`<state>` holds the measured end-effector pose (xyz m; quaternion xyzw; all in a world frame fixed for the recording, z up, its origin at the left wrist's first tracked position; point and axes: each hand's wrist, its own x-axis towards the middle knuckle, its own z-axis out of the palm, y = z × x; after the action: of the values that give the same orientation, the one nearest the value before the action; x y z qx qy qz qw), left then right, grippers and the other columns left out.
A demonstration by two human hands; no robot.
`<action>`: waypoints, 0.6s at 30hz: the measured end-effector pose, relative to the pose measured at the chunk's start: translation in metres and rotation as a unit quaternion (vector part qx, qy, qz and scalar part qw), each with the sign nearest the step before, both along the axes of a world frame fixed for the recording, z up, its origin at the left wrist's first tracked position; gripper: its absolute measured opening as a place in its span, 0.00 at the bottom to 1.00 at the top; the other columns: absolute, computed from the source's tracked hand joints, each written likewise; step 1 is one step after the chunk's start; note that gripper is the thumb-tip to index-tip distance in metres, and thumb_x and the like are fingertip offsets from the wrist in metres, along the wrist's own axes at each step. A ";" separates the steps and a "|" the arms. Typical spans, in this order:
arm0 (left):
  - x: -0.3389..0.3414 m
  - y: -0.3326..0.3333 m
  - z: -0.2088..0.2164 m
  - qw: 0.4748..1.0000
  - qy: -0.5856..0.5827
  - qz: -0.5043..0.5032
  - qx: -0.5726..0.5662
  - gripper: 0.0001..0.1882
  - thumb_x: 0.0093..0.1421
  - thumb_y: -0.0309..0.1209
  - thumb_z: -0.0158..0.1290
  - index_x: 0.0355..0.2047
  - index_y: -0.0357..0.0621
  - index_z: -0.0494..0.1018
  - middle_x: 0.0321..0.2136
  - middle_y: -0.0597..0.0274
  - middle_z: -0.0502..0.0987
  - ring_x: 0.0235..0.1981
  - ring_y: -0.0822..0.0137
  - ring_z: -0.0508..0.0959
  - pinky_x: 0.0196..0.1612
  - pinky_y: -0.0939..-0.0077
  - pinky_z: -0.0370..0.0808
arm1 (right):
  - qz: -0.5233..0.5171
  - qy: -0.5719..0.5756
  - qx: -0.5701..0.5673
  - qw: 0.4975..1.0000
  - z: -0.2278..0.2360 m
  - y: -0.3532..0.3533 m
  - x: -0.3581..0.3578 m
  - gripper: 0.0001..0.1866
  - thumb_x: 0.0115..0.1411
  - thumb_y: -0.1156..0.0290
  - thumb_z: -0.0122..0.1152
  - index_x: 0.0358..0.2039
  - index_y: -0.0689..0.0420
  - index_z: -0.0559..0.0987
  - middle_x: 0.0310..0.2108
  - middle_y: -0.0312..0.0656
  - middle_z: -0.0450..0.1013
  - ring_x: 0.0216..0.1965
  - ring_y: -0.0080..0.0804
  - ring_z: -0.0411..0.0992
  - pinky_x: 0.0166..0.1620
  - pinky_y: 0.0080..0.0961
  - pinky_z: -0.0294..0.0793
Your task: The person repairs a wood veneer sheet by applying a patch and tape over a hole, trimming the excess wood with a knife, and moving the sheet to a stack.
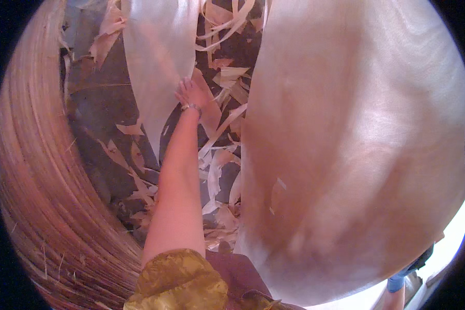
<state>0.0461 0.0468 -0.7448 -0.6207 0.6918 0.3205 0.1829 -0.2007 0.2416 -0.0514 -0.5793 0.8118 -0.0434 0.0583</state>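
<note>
My left hand (191, 96) reaches far forward, with a band or watch at the wrist and a yellow sleeve at the near end of the arm. Its fingers are stretched out and spread over the right edge of a long, pale wood veneer sheet (157, 57) that narrows to a point toward me. The thumb is hard to make out. Just right of the hand, partly behind it, lies a reddish veneer scrap (207, 106). My right hand does not show.
A tall stack of layered veneer (33, 150) curves along the left. At right stands a large, smooth veneer surface (356, 129). Torn veneer scraps (215, 173) litter the dark floor (101, 111) between them. Another person's limb with blue cloth (396, 285) shows at lower right.
</note>
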 end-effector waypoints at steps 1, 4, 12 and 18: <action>0.004 0.000 0.022 1.000 0.009 0.012 0.007 0.33 0.64 0.39 0.46 0.68 0.43 0.55 0.71 0.53 0.47 0.72 0.52 0.48 0.68 0.36 0.47 | -0.005 -0.003 -0.005 1.000 -0.002 0.005 -0.003 0.20 0.67 0.61 0.52 0.51 0.63 0.74 0.48 0.43 0.72 0.47 0.32 0.70 0.48 0.26 0.69; 0.038 0.017 0.100 0.995 0.069 0.044 -0.052 0.34 0.64 0.37 0.46 0.68 0.39 0.53 0.71 0.55 0.48 0.72 0.54 0.47 0.69 0.38 0.42 | 0.000 -0.031 -0.024 0.999 0.000 -0.007 0.001 0.19 0.67 0.61 0.53 0.50 0.63 0.75 0.46 0.42 0.73 0.45 0.31 0.71 0.47 0.26 0.70; 0.089 0.057 0.368 0.981 0.178 0.027 -0.064 0.37 0.62 0.38 0.50 0.67 0.35 0.52 0.68 0.47 0.55 0.67 0.50 0.58 0.69 0.44 0.47 | -0.085 -0.059 -0.122 0.987 -0.006 0.046 -0.025 0.17 0.65 0.73 0.50 0.52 0.67 0.74 0.42 0.42 0.71 0.38 0.28 0.68 0.42 0.21 0.67; 0.115 0.103 0.532 0.971 0.221 0.049 -0.074 0.36 0.61 0.40 0.51 0.65 0.31 0.56 0.65 0.42 0.60 0.65 0.44 0.59 0.66 0.50 0.55 | -0.008 0.033 -0.141 0.989 0.016 0.020 -0.008 0.15 0.64 0.76 0.53 0.51 0.57 0.77 0.40 0.48 0.74 0.36 0.41 0.75 0.38 0.29 0.75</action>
<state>0.1610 0.1493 -0.2123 -0.5792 0.7057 0.4063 -0.0372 -0.2083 0.2615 -0.0356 -0.5760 0.8040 -0.1388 -0.0507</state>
